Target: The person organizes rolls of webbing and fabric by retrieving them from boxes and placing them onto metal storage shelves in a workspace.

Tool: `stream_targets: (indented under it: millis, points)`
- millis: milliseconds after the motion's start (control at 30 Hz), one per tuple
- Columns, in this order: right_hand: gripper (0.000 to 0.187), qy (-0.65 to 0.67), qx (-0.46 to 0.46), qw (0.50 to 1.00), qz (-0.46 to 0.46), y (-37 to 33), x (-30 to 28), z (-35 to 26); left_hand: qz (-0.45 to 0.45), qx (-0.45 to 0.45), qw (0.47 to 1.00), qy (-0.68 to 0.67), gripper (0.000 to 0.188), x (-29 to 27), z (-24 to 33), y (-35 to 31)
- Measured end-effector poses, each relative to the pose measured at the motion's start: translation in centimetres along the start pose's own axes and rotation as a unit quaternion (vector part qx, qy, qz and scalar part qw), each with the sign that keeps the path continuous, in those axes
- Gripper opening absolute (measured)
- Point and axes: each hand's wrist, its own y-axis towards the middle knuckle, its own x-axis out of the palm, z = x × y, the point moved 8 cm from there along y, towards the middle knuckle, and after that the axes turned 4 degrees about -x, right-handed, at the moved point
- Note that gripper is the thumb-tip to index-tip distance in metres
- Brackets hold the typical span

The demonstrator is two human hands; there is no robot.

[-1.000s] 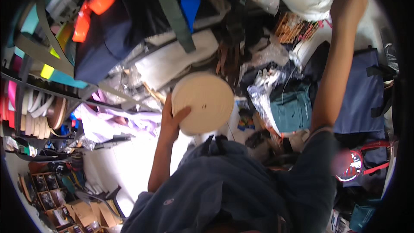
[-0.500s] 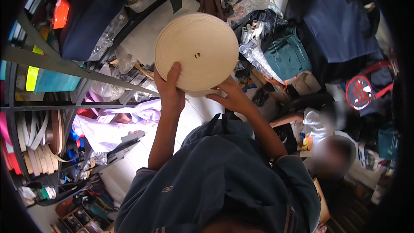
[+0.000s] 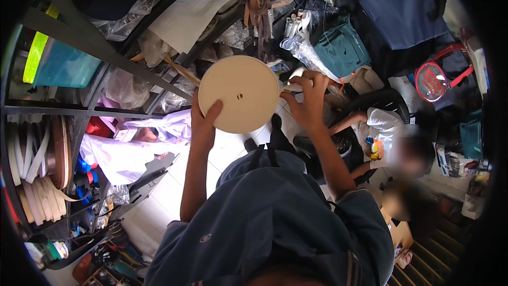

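Note:
A flat, round roll of cream webbing (image 3: 239, 111) with a small hole at its centre is held up in front of my body. My left hand (image 3: 203, 119) grips its left edge, thumb lying across the face and the other fingers hidden behind. Just off the roll's right edge, my right hand (image 3: 308, 98) is raised with thumb and forefinger pinched together. Between them seems to be the webbing's loose end (image 3: 286, 90), a short pale bit. The other fingers of that hand are curled upward.
Black shelving (image 3: 90, 112) on the left holds strap rolls (image 3: 39, 201) and a teal bin (image 3: 66, 63). Brown straps (image 3: 256, 10) hang ahead. Bags, including a green one (image 3: 341, 47), are piled at right. A person in a white top (image 3: 386, 122) sits close on my right.
The roll has come lower and nearer my body, still in my left hand. My right hand has left its underside and moved right, fingers now pinched beside its edge.

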Motion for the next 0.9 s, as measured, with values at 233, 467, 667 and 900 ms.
stream_targets:
  millis: [233, 467, 667, 900]
  points:
    - [0.026, 0.477, 0.369, 0.798, -0.003, -7.6, 6.5, 3.0, -0.017, -0.027, 0.993, -0.109, 0.060, 0.4, -5.3, -3.8]
    - [0.047, 0.473, 0.352, 0.801, -0.102, -6.7, 5.3, 1.2, -0.069, -0.019, 0.997, 0.000, 0.052, 0.2, -8.4, -4.2]
    - [0.057, 0.295, 0.124, 0.908, -0.270, -3.9, 3.6, -0.6, -0.160, 0.179, 0.921, 0.307, 0.053, 5.0, 2.4, -0.3]
    - [0.062, 0.311, 0.135, 0.887, -0.315, -4.4, 2.7, 0.1, -0.278, 0.070, 0.827, 0.483, 0.043, 8.7, 0.6, -0.8]
